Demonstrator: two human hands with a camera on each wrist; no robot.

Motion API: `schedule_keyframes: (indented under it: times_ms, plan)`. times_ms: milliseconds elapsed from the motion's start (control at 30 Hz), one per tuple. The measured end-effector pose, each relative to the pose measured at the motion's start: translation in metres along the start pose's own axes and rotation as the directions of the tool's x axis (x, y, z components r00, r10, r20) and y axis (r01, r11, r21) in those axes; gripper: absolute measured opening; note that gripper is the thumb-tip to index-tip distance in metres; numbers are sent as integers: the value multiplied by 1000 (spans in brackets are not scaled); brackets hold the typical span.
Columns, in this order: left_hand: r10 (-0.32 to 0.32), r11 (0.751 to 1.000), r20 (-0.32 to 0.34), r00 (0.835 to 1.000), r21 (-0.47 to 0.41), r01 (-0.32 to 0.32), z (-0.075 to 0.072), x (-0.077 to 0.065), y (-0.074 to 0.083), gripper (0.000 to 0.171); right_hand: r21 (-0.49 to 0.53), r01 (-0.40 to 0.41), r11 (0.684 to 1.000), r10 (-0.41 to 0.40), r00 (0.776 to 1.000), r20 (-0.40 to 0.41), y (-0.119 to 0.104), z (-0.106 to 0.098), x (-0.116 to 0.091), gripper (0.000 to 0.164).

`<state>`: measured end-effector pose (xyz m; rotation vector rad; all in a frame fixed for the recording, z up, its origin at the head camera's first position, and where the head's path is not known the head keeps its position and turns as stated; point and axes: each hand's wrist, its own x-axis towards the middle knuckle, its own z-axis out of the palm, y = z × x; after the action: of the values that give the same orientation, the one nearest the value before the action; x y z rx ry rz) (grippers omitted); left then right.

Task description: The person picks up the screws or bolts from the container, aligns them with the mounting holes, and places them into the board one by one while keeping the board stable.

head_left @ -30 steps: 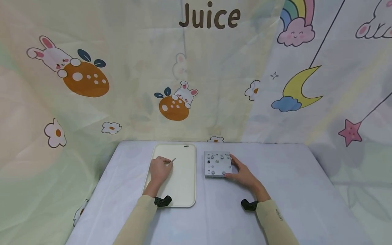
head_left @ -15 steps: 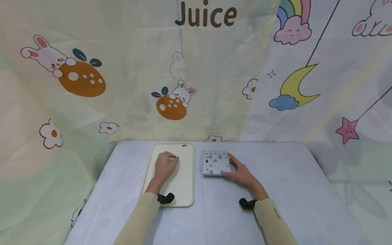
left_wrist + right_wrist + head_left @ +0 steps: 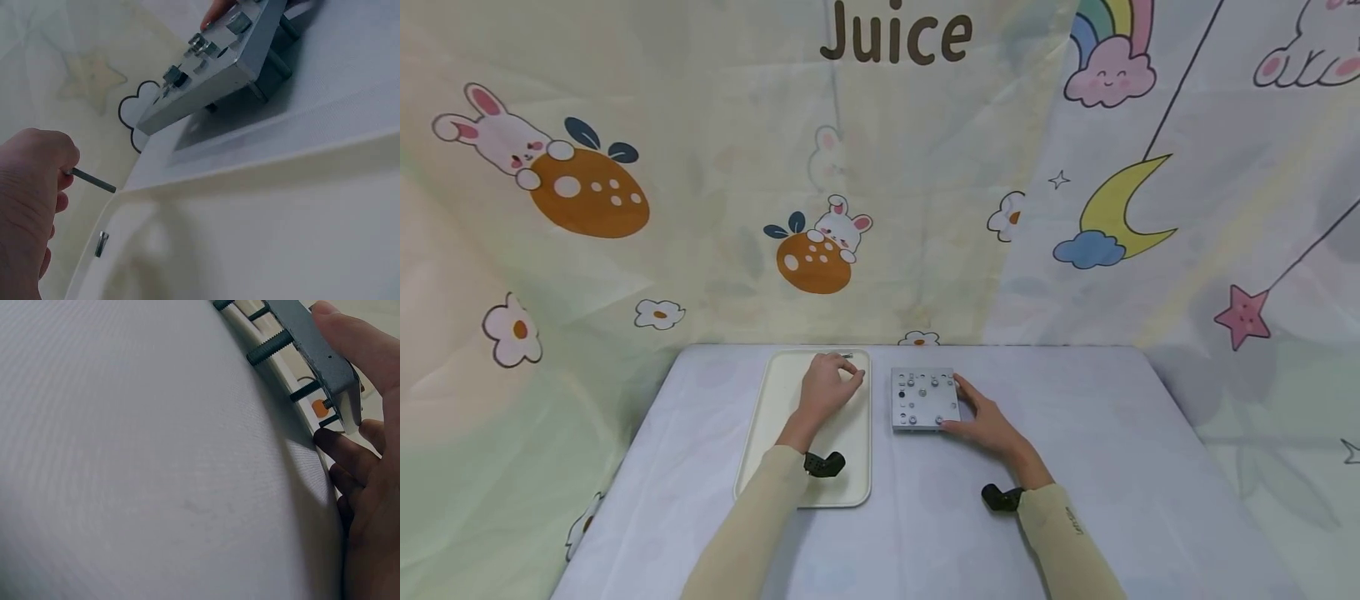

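Observation:
My left hand is above the cream tray, pinching a thin metal pin between thumb and fingers. In the left wrist view the pin's free end points toward the metal plate. That square silver plate carries several bolts and screws, whose threaded shanks stick out underneath. With my right hand I grip the plate's right side, thumb near the front corner and fingers at the back. A small metal piece lies in the tray near its far edge, partly behind my left hand in the head view.
A white cloth covers the table, and the tray stands left of the plate. Behind the table's far edge hangs a printed curtain. Both wrists wear a black camera mount, such as the right one.
My left hand has moved right and away from me across the tray, still pinching the pin. My right hand keeps its hold on the plate. The head view has shifted slightly.

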<state>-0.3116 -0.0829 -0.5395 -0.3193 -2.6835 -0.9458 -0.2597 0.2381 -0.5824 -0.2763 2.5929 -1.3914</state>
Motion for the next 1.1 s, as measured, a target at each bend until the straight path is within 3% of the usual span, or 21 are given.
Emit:
schedule_keyframes:
  times_ms: [233, 367, 600, 1100]
  plan:
    - [-6, 1000, 67, 998, -9, 7, 9, 18, 18, 21, 8, 6, 1000, -6, 1000, -7, -2, -2, 0, 106]
    - [-10, 1000, 98, 995, -1, 11, 14, 21, 25, 21, 4, -3, 1000, 3, 1000, 1, -6, 2, -1, 106]
    - [-13, 1000, 108, 994, -4, 13, 22, 22, 37, 20, 5, 8, 1000, -8, 1000, 3, -6, 8, -2, 106]
    - [35, 999, 123, 992, -9, -34, 36, 32, 58, 19, -5, 9, 1000, -9, 1000, -9, -2, 0, -2, 106]
